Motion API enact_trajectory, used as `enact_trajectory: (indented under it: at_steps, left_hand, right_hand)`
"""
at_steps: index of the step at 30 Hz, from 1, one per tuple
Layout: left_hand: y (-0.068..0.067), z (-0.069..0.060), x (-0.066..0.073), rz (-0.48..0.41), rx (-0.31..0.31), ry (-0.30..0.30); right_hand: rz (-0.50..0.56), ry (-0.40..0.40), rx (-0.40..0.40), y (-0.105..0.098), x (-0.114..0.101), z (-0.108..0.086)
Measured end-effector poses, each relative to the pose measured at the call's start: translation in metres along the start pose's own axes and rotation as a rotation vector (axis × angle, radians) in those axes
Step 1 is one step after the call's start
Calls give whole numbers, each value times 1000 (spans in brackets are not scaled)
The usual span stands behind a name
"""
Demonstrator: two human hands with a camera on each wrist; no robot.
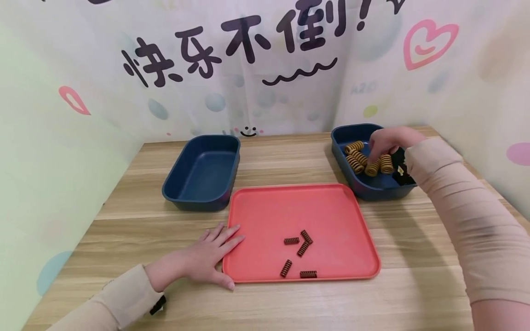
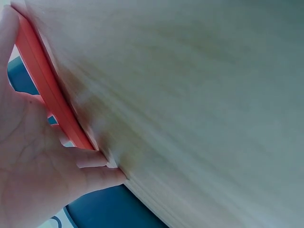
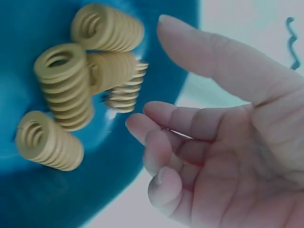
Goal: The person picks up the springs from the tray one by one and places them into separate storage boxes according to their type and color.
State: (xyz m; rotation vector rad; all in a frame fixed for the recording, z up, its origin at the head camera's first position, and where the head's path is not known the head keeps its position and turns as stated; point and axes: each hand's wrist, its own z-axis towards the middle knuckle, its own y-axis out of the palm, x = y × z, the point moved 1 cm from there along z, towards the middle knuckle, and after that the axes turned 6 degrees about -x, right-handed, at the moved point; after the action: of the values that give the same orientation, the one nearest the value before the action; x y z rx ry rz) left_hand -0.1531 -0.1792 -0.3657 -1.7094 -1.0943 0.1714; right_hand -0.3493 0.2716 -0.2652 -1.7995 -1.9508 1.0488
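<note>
My left hand (image 1: 207, 259) lies with spread fingers at the left edge of a red tray (image 1: 265, 209), fingertips touching its rim. On the tray are several small dark coil springs (image 1: 303, 248). My right hand (image 1: 387, 140) reaches into the right blue bin (image 1: 374, 189), just above several large tan coil springs (image 1: 355, 164). In the right wrist view its thumb stands apart from loosely bent fingers (image 3: 161, 185), with nothing between them. The tan springs (image 3: 66, 85) lie beside the fingertips there.
Another blue bin (image 1: 203, 172) stands at the back left, with nothing visible inside. Black items (image 1: 400, 168) lie at the right side of the right bin, partly hidden by the sleeve. The wooden table (image 1: 290, 305) meets a printed cloth backdrop (image 1: 290, 105) behind.
</note>
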Motion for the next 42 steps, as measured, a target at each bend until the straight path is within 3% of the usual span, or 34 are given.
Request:
enact_trajectory:
  at_steps: [6,14,16,21,24,28,33,37,42]
  left_hand:
    - [0,-1,0,-8,-9,-19]
    - [-3,0,1,-15,-40,-27]
    - [-5,0,1,-22,-52,-42]
    - [-15,1,4,1,-36,-91]
    - [-24,4,8,40,13,-98]
    - [-34,9,17,92,87,-64]
    - [-42,17,28,128,148,-5]
    - [-43,29,37,176,167,27]
    - [-42,46,51,208,170,19]
  right_hand:
    - [-36,-49,114,9,-20,-18]
    - [-81,-115,289,40,-49,-41]
    - [-110,-164,348,50,-56,-47]
    - [-165,-373,511,79,-74,-64]
    - [-167,-476,575,100,-79,-71]
    - [-207,-594,630,128,-75,-72]
    - [-327,-722,664,160,-62,-69]
    - [-402,-745,650,177,-52,-66]
    - [-378,-696,493,191,-41,-60]
